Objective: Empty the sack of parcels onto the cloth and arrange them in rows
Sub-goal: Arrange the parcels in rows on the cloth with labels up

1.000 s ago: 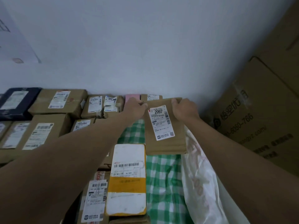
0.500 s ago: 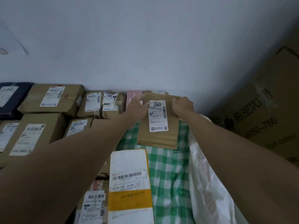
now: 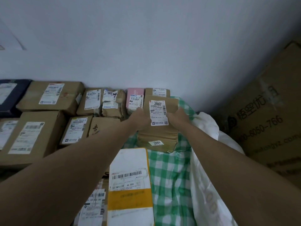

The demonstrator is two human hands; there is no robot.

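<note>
A brown parcel labelled 2097 (image 3: pixel 160 136) lies flat on the green checked cloth (image 3: pixel 169 176), close to the wall. My left hand (image 3: pixel 140 119) grips its left edge and my right hand (image 3: pixel 177 118) grips its right edge. Directly behind it stand a pink parcel (image 3: pixel 135 99) and a small brown box (image 3: pixel 157 92). A white and yellow parcel (image 3: pixel 130 185) lies on the cloth in front. Crumpled along the cloth's right side is the white sack (image 3: pixel 210 185).
Rows of brown cardboard parcels (image 3: pixel 32 134) fill the left side, with a dark parcel (image 3: pixel 9 95) at the far left. A large printed carton (image 3: pixel 267 121) stands at the right. The white wall (image 3: pixel 146 46) closes the back.
Both hands carried the 2097 parcel away from me toward the wall and lowered it from a raised tilt to flat on the cloth. A second small label on its near side now shows.
</note>
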